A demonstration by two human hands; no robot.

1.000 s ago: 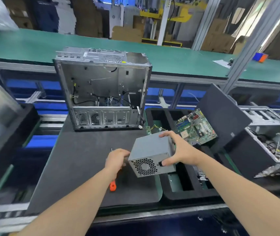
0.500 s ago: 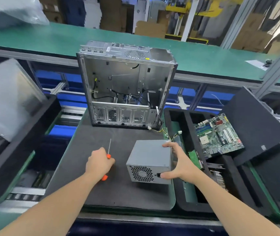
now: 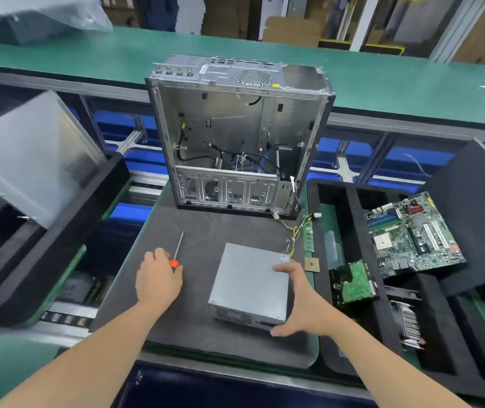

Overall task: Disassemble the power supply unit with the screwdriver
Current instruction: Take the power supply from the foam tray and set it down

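Note:
The grey metal power supply unit (image 3: pixel 250 285) lies flat on the dark mat (image 3: pixel 200 237), its fan grille facing me. Yellow and black cables (image 3: pixel 295 231) run from its far corner. My right hand (image 3: pixel 303 304) holds its right side, fingers over the top edge and thumb at the near corner. My left hand (image 3: pixel 158 278) grips the orange handle of the screwdriver (image 3: pixel 177 251). Its thin shaft points away from me, over the mat, left of the unit.
An open, gutted computer case (image 3: pixel 235 134) stands upright at the mat's far edge. Right of the mat a black foam tray (image 3: pixel 350 201) holds a motherboard (image 3: pixel 412 234), a hard drive (image 3: pixel 353 282) and a heatsink (image 3: pixel 409 322). Another black tray (image 3: pixel 29 260) sits at the left.
The power supply unit has come down from a raised, tilted hold to lie flat on the mat. My left hand with the screwdriver has moved left, away from it.

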